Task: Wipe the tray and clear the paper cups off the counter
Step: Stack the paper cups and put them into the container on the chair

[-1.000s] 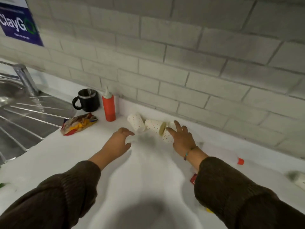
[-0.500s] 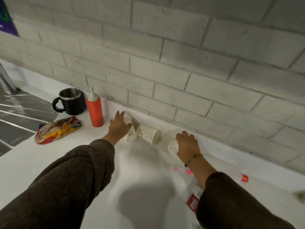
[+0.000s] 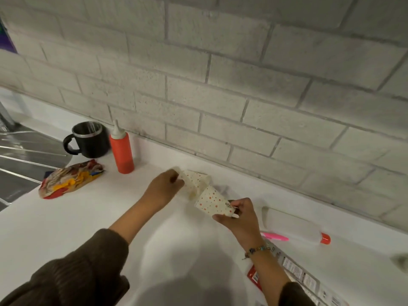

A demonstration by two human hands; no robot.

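The left hand (image 3: 163,187) gripped a paper cup (image 3: 196,178) just beside it, touching the second cup (image 3: 210,203) gripped by the right hand (image 3: 241,218).

Kitchen: white counter (image 3: 66,217), steel sink drainer (image 3: 22,155), black mug (image 3: 92,142), red sauce bottle (image 3: 122,153).

Two dotted paper cups (image 3: 197,180) (image 3: 212,203), two squeeze bottles (image 3: 121,151) (image 3: 293,226), one black mug (image 3: 89,141), one snack packet (image 3: 70,182) and one pink marker (image 3: 274,236) pictured.

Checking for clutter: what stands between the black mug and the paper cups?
A red squeeze bottle stands upright there, close beside the black mug, apart from the paper cups; the head view shows it.
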